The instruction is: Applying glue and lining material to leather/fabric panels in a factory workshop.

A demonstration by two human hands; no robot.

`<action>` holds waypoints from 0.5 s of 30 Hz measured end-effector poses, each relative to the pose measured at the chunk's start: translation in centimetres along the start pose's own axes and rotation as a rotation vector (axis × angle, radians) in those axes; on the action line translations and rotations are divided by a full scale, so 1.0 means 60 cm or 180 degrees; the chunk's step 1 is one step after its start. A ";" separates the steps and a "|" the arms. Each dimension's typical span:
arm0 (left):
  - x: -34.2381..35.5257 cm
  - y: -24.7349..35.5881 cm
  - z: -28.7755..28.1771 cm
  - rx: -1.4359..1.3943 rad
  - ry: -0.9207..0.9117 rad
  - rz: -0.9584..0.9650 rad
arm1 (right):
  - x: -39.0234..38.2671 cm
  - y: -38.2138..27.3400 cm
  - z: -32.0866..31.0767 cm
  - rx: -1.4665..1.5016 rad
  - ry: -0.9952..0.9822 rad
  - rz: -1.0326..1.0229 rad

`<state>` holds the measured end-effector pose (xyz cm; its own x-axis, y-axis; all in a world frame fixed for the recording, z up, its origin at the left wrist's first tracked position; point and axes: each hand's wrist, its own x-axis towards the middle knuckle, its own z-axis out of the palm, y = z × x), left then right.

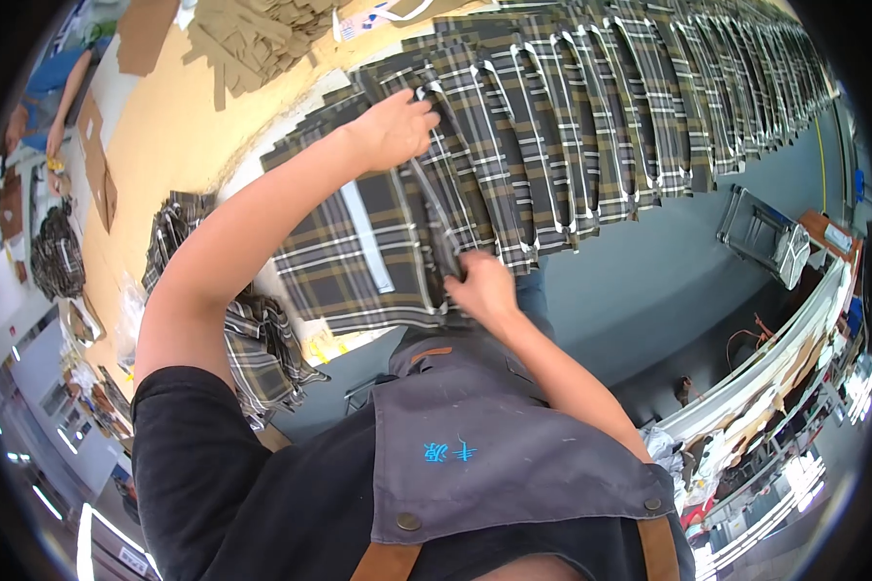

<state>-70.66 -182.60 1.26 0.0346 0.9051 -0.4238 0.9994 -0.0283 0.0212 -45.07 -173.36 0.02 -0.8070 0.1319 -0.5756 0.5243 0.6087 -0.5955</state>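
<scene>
A plaid fabric panel (pixel 334 257) in dark grey, olive and white lies flat before me, with a pale strip (pixel 366 237) along it. Beside its right edge begins a long row of overlapping plaid pieces (pixel 543 136) that runs away to the far right. My left hand (pixel 395 128) reaches across the panel, fingers curled onto the far end of the first folded edges. At the near end of the same edges, my right hand (pixel 484 289) pinches the plaid cloth between thumb and fingers. The fingertips of both hands are partly hidden.
Brown cut scraps (pixel 252 44) are heaped on the tan table (pixel 179 145). Bunched plaid cloth (pixel 262 353) hangs at its near left edge. At the far left a person's arm (pixel 68 102) is at the table. A metal-framed stool (pixel 765 237) stands on the right.
</scene>
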 end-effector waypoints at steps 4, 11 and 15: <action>0.080 -0.014 -0.020 0.0273 0.0476 0.0010 | 0.002 0.049 -0.064 -0.0113 0.1607 -0.0202; 0.150 -0.002 -0.042 0.0352 0.0065 -0.0013 | 0.000 0.072 -0.070 0.0797 0.1341 0.0743; 0.141 -0.019 -0.032 0.0689 0.0215 0.0196 | 0.004 0.069 -0.064 0.0271 0.0682 0.0612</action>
<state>-71.54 -174.13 -0.62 0.1021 0.9250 -0.3660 0.9739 -0.1679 -0.1527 -44.13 -167.78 -0.44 -0.7249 0.4060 -0.5565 0.6867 0.4898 -0.5371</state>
